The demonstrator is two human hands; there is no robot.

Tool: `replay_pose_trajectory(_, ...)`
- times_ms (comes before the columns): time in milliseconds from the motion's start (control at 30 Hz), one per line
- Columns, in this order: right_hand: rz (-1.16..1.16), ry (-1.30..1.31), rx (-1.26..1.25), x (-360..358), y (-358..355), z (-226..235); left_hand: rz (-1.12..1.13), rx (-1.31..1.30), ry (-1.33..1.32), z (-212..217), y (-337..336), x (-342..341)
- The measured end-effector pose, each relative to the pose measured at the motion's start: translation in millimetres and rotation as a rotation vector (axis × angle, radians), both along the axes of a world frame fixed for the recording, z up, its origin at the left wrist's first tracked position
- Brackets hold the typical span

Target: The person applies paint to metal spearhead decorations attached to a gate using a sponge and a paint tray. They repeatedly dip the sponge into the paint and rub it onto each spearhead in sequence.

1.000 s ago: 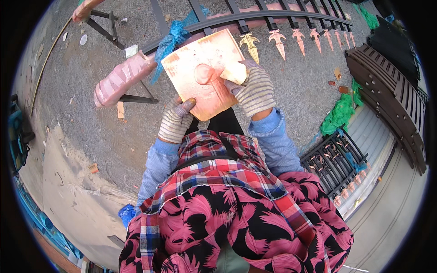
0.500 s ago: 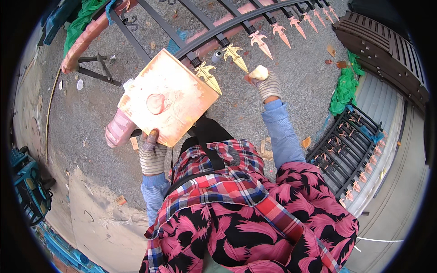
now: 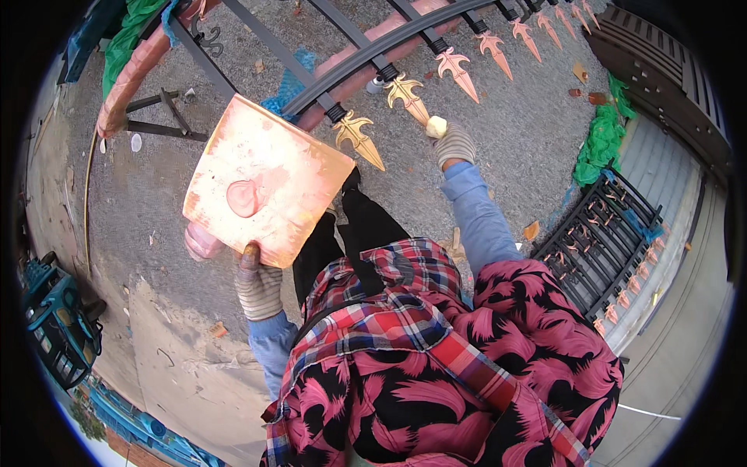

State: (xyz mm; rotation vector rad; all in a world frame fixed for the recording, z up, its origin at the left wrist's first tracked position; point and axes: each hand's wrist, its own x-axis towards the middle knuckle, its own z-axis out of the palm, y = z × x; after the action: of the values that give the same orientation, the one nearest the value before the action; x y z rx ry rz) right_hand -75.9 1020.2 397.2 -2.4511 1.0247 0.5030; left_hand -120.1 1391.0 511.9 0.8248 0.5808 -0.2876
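My left hand (image 3: 259,289), in a striped knit glove, grips the lower edge of a square board (image 3: 292,167) smeared with pinkish paint. A round, glossy pink blob (image 3: 243,198) sits on the board. In my gloved right hand (image 3: 456,146) is a small pale sponge-like piece (image 3: 436,127), at the tip of a gold spear-shaped finial (image 3: 407,95) on a black metal fence panel (image 3: 364,56). Another gold finial (image 3: 358,140) stands just right of the board. Farther along the rail the finials (image 3: 457,73) are copper-pink.
A pink-wrapped tube (image 3: 117,105) and green netting (image 3: 128,47) lie at the upper left, near a dark metal stand (image 3: 167,113). To the right are a second black fence panel (image 3: 599,233) and more green netting (image 3: 597,144). A blue-and-black machine (image 3: 58,319) stands at the left.
The board has shifted left and down, off the nearest gold finial, which now shows whole. My right hand has turned the sponge-like piece in against the other gold finial's tip.
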Motion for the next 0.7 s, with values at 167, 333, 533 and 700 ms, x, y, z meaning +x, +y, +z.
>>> replay_pose_trajectory(167, -0.019, -0.382, -0.091, 2, -13, -6, 0.008, -0.005, 0.016, -3, -7, 10)
replay_pose_trajectory(333, 0.046, -0.27, -0.062, 51, 8, 9, -0.025, -0.019, -0.019, -1, -13, 19)
replay_pose_trajectory(533, 0.082, -0.247, 0.054, 28, 20, -9, 0.049, 0.013, 0.024, -7, -3, 15)
replay_pose_trajectory(700, 0.198, -0.398, 0.024, 64, 22, -5, 0.015, -0.025, 0.034, -17, 2, 17)
